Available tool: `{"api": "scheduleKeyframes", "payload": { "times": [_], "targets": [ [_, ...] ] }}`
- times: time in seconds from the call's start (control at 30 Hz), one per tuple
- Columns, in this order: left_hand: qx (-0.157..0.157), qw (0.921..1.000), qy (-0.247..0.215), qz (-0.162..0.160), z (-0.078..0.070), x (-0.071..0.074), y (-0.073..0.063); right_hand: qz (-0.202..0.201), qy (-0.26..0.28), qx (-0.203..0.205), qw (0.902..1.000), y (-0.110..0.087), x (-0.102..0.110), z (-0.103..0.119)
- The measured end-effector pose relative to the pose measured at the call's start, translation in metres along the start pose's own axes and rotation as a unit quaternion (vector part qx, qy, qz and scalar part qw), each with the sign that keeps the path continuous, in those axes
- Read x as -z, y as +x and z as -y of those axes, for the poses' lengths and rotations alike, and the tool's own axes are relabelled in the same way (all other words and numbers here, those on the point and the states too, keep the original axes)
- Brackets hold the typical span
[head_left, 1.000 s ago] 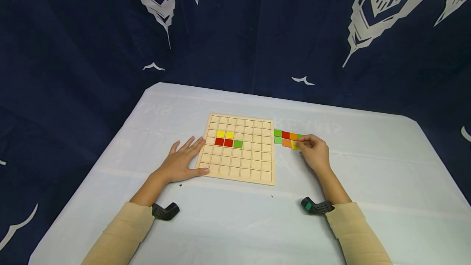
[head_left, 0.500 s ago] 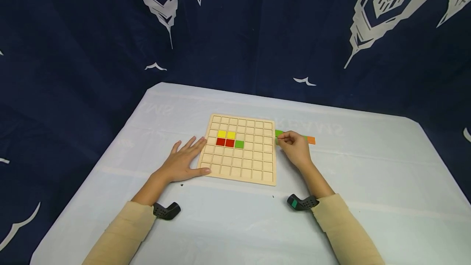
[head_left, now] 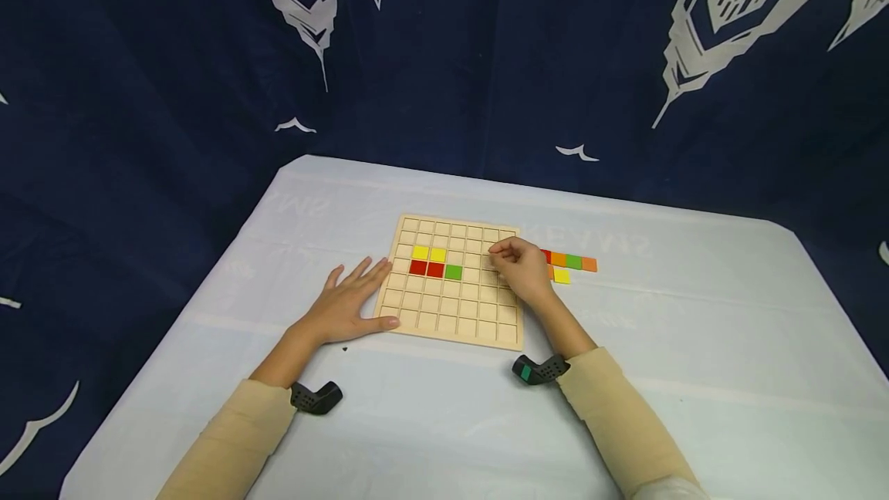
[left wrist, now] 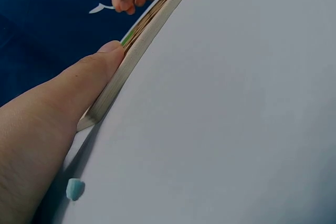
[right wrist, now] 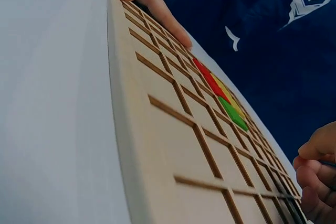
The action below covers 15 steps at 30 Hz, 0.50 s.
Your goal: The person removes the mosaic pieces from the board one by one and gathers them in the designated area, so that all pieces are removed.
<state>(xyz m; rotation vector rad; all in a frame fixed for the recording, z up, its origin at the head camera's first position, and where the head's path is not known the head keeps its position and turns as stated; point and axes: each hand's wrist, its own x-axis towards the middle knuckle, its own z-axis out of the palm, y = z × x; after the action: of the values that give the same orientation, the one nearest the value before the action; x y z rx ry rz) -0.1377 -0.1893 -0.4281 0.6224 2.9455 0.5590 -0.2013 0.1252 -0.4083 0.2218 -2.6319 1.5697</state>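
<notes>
A square wooden grid board (head_left: pixel 451 322) lies on the white table. Set in its cells are two yellow tiles (head_left: pixel 428 254), two red tiles (head_left: pixel 427 268) and a green tile (head_left: pixel 454 272). My left hand (head_left: pixel 350 305) rests with spread fingers at the board's left edge, the thumb (left wrist: pixel 100 66) on its near corner. Over the right part of the board is my right hand (head_left: pixel 521 267), thumb and forefinger tips drawn together. Whether a tile is between them is hidden. In the right wrist view its curled fingers (right wrist: pixel 315 174) appear at the right edge.
Loose square tiles lie right of the board: an orange tile (head_left: pixel 589 265), a green one (head_left: pixel 573 261), a yellow one (head_left: pixel 562 276) and others partly behind my right hand. A small dark speck (head_left: pixel 344 349) lies near the left wrist. A dark blue patterned curtain (head_left: pixel 444 60) hangs behind the table.
My right hand has moved left from the far loose tiles, past those beside the board, to above the board's right columns. The left hand and the tiles in the board have stayed put.
</notes>
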Motion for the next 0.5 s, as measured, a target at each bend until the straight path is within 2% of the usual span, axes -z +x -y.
{"api": "scheduleKeyframes", "payload": {
  "times": [0.2,0.5],
  "targets": [
    [0.0,1.0,-0.001,0.0,0.001,-0.001,-0.001,0.027,0.017,0.012,0.9994,0.006,-0.014,0.008],
    [-0.003,1.0,-0.002,0.0,0.0,0.0,-0.001,0.071,0.006,0.016,0.9973,0.017,-0.032,0.019]
  ]
}}
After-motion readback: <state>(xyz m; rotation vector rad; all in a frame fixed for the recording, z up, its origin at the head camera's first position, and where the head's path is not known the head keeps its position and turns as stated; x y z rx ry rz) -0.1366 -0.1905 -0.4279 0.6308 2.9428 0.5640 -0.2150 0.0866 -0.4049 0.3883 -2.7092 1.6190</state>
